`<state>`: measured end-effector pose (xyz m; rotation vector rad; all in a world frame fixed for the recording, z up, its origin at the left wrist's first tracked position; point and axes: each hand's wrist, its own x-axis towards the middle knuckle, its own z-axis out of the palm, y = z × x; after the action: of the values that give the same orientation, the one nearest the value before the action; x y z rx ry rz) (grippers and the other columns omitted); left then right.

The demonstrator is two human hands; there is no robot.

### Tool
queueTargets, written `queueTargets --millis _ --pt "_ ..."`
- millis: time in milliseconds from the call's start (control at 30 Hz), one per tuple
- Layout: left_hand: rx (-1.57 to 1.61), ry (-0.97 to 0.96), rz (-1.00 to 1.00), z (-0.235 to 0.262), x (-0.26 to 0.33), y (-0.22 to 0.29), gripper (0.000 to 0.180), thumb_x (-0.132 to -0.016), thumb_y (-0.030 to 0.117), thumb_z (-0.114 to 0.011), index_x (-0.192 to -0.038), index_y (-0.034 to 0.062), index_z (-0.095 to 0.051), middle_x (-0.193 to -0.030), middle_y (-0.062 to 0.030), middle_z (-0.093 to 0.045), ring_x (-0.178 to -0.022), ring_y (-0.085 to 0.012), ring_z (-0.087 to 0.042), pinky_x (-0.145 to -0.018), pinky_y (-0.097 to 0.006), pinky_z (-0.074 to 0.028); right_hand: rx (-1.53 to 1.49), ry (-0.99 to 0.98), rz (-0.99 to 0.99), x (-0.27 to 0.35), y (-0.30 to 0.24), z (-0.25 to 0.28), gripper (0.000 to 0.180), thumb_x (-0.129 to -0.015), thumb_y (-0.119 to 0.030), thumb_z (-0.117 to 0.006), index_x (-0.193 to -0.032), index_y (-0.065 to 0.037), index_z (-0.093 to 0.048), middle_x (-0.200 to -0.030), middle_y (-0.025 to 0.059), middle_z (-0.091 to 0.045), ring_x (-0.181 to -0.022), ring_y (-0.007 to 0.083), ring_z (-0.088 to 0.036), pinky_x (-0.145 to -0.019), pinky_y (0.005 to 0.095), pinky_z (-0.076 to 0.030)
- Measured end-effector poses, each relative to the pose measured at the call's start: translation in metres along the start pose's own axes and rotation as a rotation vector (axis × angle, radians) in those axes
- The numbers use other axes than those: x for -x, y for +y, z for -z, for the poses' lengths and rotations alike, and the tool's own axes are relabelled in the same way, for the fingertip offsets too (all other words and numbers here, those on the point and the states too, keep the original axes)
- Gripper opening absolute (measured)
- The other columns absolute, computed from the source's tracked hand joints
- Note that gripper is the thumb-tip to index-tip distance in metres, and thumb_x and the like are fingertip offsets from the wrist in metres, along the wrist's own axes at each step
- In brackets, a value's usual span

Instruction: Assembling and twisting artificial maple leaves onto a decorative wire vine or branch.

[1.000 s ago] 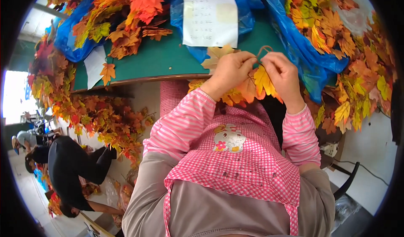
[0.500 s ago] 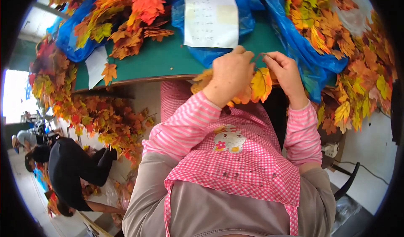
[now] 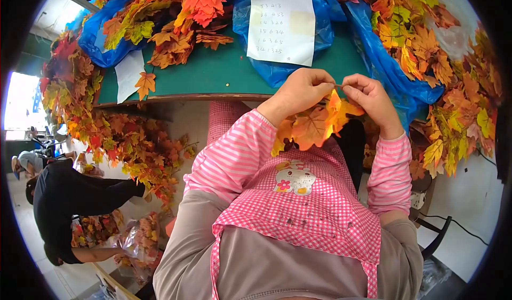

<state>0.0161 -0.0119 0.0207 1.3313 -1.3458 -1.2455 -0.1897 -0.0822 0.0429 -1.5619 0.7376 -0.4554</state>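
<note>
My left hand (image 3: pixel 305 91) and my right hand (image 3: pixel 372 98) meet just beyond the table's front edge, fingertips pinched close together on a thin brown stem. Orange and yellow artificial maple leaves (image 3: pixel 310 127) hang from that stem, below and between my hands, over my apron. My left fingers are closed on the stem, and part of it is hidden by them. My right thumb and forefinger pinch its other end. Beyond my hands a handwritten paper sheet (image 3: pixel 277 47) lies on a blue plastic bag (image 3: pixel 274 75) on the green table (image 3: pixel 197 79).
Leaf piles rest on the table's far left (image 3: pixel 170 47) and right (image 3: pixel 408 39), near blue plastic. A leaf garland (image 3: pixel 122 140) hangs at left. A single orange leaf (image 3: pixel 145 84) sits by the edge. At lower left a person in black (image 3: pixel 64 204) bends over bagged leaves (image 3: pixel 140 241).
My hands have come closer together, and the leaves show more fully beneath them. The visible bent stem end is now between my fingertips. The person in black has shifted left and downward in view.
</note>
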Motion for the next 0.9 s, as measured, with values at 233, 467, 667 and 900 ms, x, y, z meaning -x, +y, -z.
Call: queueTargets --millis 233,467,667,900 --pt "-0.293 -0.132 -0.146 0.007 0.002 0.002 0.021 -0.092 0.016 -0.065 -0.1 -0.0024 -0.069 -0.08 -0.0052 -0.068 -0.072 -0.0098 -0.059 -0.068 -0.028 -0.049 0.352 -0.026 0.057 -0.005 -0.004 0.016 0.012 -0.09 -0.015 -0.066 -0.094 -0.004 -0.071 -0.079 -0.0008 -0.066 -0.076 0.0058 -0.059 -0.068 0.0237 -0.048" --pt "0.037 -0.143 0.013 0.0 -0.011 0.0 0.015 -0.09 0.013 -0.064 -0.092 -0.0011 -0.065 -0.072 -0.0021 -0.062 -0.067 -0.0089 -0.057 -0.061 -0.026 -0.047 0.07 0.022 0.004 -0.013 0.012 0.015 0.017 -0.092 -0.016 -0.068 -0.102 -0.002 -0.07 -0.089 -0.0014 -0.07 -0.084 0.0058 -0.06 -0.076 0.0237 -0.049" --pt "0.115 0.06 0.038 -0.014 -0.023 -0.025 0.013 -0.093 0.012 -0.061 -0.087 -0.0003 -0.062 -0.07 0.0021 -0.058 -0.064 -0.0052 -0.05 -0.057 -0.024 -0.041 0.288 0.236 0.233 0.002 0.007 0.022 0.017 -0.09 -0.016 -0.068 -0.098 -0.001 -0.068 -0.085 0.0036 -0.069 -0.075 0.0098 -0.061 -0.07 0.0264 -0.05" --pt "0.016 0.074 -0.065 -0.021 -0.021 -0.035 0.012 -0.094 0.009 -0.062 -0.087 -0.001 -0.061 -0.068 0.0035 -0.053 -0.063 -0.0036 -0.044 -0.055 -0.023 -0.037 0.8 1.017 0.529 -0.015 -0.005 0.106 0.015 -0.091 -0.012 -0.06 -0.097 -0.001 -0.068 -0.087 0.0162 -0.069 -0.077 0.0342 -0.066 -0.072 0.0399 -0.052"
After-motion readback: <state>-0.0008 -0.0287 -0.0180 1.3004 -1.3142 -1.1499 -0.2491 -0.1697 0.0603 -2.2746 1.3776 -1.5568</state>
